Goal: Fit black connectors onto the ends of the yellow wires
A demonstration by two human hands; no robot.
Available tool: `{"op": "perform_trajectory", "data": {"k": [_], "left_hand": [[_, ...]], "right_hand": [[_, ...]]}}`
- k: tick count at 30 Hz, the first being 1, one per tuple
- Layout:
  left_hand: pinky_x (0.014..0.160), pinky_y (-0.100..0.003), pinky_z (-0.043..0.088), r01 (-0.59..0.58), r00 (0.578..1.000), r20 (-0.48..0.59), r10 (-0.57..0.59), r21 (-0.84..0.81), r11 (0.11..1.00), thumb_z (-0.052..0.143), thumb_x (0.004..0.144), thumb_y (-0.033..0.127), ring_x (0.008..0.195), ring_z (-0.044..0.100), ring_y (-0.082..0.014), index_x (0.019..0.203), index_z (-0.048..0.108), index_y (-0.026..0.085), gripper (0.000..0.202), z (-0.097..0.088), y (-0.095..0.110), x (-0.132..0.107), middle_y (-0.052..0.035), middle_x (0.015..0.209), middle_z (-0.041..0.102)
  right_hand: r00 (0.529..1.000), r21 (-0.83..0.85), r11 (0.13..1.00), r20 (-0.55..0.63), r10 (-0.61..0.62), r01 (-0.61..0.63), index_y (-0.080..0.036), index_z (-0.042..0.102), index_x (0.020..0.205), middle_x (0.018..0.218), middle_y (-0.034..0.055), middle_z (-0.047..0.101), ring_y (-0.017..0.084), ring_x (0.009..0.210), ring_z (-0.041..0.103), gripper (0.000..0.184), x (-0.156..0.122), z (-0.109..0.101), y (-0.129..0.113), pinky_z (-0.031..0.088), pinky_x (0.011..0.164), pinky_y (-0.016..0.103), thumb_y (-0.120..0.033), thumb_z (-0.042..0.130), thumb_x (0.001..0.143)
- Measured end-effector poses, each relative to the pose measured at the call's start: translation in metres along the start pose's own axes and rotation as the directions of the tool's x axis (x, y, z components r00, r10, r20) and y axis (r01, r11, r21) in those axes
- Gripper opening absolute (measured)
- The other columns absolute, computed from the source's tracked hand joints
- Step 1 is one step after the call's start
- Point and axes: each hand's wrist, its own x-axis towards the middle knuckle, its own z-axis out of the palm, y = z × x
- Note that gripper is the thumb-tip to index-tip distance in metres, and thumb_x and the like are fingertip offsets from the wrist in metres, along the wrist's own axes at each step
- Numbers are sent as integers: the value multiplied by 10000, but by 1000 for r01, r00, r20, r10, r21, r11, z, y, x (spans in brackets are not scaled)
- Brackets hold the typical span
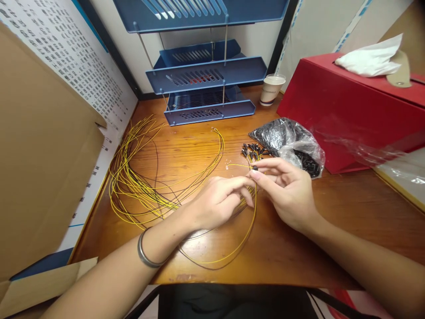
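Observation:
My right hand (290, 192) pinches a small black plastic piece (255, 168) between thumb and forefinger. A yellow wire (239, 165) meets this piece, its free end pointing left. My left hand (226, 197) is closed at the fingertips on the yellow wire just below the black piece; part of that grip is hidden. From there the wire loops down over the table's front. Right behind the hands lies a bunch of wire ends with black tips (254, 151). A large coil of yellow and dark wires (124, 177) spreads over the left of the table.
A clear plastic bag of black pieces (288, 139) lies at the right, against a red tissue box (335, 115). Behind are a paper cup (271, 90) and a blue tiered tray rack (206, 79). Cardboard (43, 150) stands along the left. The wooden table (358, 212) has small scraps on it.

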Motion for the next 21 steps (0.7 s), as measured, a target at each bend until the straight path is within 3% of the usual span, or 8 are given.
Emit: {"op": "perform_trajectory", "data": {"k": [5, 8, 12, 18, 21], "left_hand": [[543, -227, 355, 79, 996, -46, -76, 78, 994, 540, 943, 323, 512, 461, -89, 877, 732, 145, 270, 8, 2, 3, 23, 607, 610], [543, -227, 359, 81, 994, -84, -74, 82, 993, 556, 952, 331, 507, 485, -84, 821, 759, 142, 306, 13, -1, 5, 2, 617, 654], [543, -224, 373, 44, 983, -181, -35, 43, 998, 591, 940, 312, 527, 510, -88, 793, 754, 133, 283, 13, -3, 4, -17, 660, 693], [677, -221, 444, 16, 1000, -19, -18, -101, 995, 319, 1070, 325, 637, 583, -96, 847, 706, 137, 485, 3, 1, 2, -47, 847, 744], [667, -230, 464, 54, 998, 36, -49, -166, 985, 364, 1064, 346, 616, 579, -101, 1034, 639, 148, 340, 5, 1, 3, -61, 900, 756]], "right_hand": [[993, 144, 983, 53, 105, -111, -190, 668, 909, 852, 75, 779, 175, 698, 743, 195, -2, 1, -4, 565, 499, 200, -285, 793, 792], [985, 179, 971, 96, 143, -158, -192, 646, 931, 884, 93, 786, 189, 697, 749, 206, -3, 1, -5, 571, 478, 217, -319, 767, 825], [990, 154, 981, 86, 108, -120, -197, 660, 921, 840, 75, 780, 171, 622, 729, 202, -2, 1, -6, 562, 450, 212, -327, 775, 818], [991, 163, 980, 83, 106, -118, -198, 665, 838, 637, 21, 717, 143, 462, 655, 215, -1, 2, -11, 523, 401, 210, -343, 815, 786], [989, 184, 973, 63, 132, -142, -195, 664, 863, 692, 35, 749, 162, 554, 710, 219, -2, 1, -10, 544, 440, 197, -316, 827, 779]]}}
